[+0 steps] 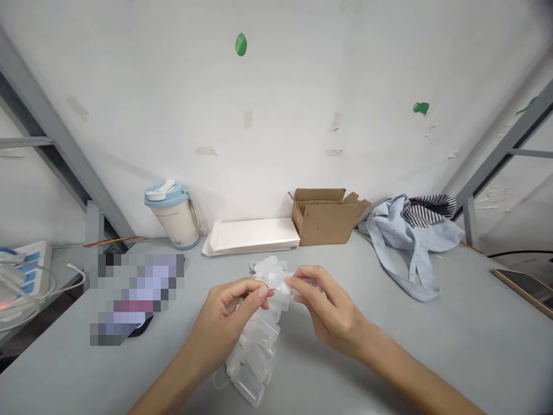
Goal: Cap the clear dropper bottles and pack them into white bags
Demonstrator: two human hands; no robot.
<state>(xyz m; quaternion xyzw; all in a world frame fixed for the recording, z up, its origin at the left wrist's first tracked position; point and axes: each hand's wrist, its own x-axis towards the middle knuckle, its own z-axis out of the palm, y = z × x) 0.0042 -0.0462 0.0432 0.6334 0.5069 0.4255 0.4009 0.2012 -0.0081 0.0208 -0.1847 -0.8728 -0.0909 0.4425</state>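
In the middle of the desk, my left hand (231,305) is closed in a pinch, thumb against forefinger. Whatever sits between its fingertips is too small to make out. Facing it, my right hand (330,308) grips a small translucent plastic container (283,287) with a whitish rounded end; its far part is hidden by my fingers. A thin dark tip shows between the two hands. Below and behind them lies a row of similar translucent plastic containers (260,329), overlapping one another. A thin white cord (221,385) loops out at the near end of the row.
Along the wall stand a cream tumbler (175,222) with a blue lid, a stack of white envelopes (254,233) and an open cardboard box (326,222). A light blue cloth bag (401,230) lies right. Left are a pixelated phone-like object (138,297) and a power strip (32,271).
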